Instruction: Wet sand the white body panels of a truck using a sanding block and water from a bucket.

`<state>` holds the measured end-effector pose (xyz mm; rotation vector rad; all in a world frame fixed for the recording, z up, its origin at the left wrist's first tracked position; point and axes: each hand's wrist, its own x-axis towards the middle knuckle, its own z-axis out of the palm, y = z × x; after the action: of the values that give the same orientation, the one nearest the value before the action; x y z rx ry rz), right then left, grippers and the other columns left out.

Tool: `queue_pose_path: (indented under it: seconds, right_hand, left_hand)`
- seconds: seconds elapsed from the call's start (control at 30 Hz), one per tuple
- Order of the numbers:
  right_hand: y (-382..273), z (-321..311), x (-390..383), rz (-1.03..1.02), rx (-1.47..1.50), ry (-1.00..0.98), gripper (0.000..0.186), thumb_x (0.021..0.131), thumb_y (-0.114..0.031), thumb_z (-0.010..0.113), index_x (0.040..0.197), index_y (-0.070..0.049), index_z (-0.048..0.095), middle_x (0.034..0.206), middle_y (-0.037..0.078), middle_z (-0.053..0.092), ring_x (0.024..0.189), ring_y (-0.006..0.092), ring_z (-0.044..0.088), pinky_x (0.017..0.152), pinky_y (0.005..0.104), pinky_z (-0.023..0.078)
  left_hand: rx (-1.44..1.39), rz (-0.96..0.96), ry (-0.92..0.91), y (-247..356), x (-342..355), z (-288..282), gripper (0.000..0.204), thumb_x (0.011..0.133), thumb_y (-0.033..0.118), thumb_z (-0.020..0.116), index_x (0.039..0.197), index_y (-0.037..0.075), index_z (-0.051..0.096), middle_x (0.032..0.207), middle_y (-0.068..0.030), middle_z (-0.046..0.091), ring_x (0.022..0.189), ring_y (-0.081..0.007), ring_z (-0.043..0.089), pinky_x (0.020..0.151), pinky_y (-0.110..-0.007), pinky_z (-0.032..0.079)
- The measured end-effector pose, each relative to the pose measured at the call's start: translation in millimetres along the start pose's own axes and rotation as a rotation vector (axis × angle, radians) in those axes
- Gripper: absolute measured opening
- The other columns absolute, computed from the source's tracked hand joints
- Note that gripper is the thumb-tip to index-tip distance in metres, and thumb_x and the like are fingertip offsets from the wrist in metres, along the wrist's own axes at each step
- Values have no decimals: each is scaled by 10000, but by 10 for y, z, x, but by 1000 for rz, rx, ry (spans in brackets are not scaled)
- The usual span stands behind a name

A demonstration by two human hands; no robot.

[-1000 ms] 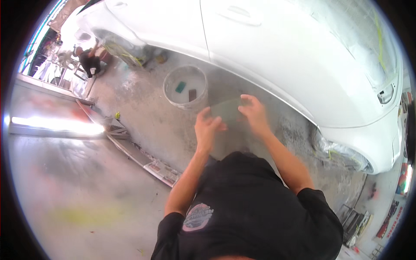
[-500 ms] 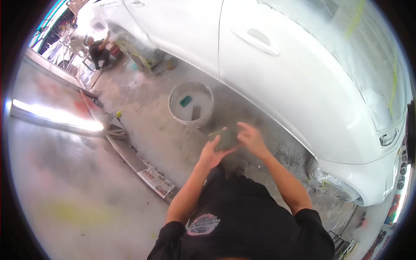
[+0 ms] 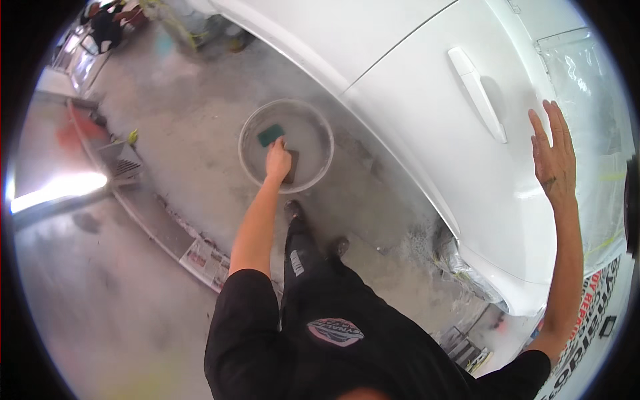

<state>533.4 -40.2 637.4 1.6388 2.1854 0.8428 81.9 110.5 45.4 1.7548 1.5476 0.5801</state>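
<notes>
My left hand [image 3: 278, 161] reaches into a round, pale bucket [image 3: 329, 157] that holds cloudy liquid. Its fingers are closed at the corner of a green rectangular pad [image 3: 270, 135]. A brownish-grey block [image 3: 291, 168] shows partly behind that hand, inside the bucket. Up at the right, my right hand [image 3: 555, 157] is open with fingers stretched and holds nothing. It is at the white car body [image 3: 413, 107], to the right of the door handle [image 3: 479, 97]; whether the palm touches the surface I cannot tell.
Clear plastic film [image 3: 587, 113] covers the car's window area. More film wraps the wheel [image 3: 467, 270] at the lower right. A long panel with newspaper [image 3: 203, 260] and a bright light tube [image 3: 60, 193] lie at the left. Another person [image 3: 105, 28] is at the far upper left.
My hands were together before my body around a blurred dark thing. Now the left has gone into the bucket and the right has swung out to the car. My view has shifted.
</notes>
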Motion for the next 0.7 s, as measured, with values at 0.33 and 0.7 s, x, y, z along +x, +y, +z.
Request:
queue_pose_path:
  seconds: [0.33, 0.7]
  right_hand:
    - [274, 792, 213, -299, -168, -78, 598, 966, -275, 719, 1550, -297, 592, 1698, 140, 450, 1587, 429, 368, 1309, 597, 286]
    - [425, 614, 199, -242, -21, 1, 539, 962, -293, 756, 1488, -286, 640, 1682, 66, 487, 1598, 340, 377, 1342, 541, 255]
  left_hand:
    - [169, -305, -637, -1026, 373, 1529, 613, 999, 320, 623, 1534, 51, 492, 1538, -341, 531, 1440, -472, 524, 1177, -528, 460]
    - [-514, -354, -30, -629, 114, 920, 491, 1061, 146, 501, 1499, -69, 553, 1494, -290, 580, 1378, -391, 572, 1189, -429, 419]
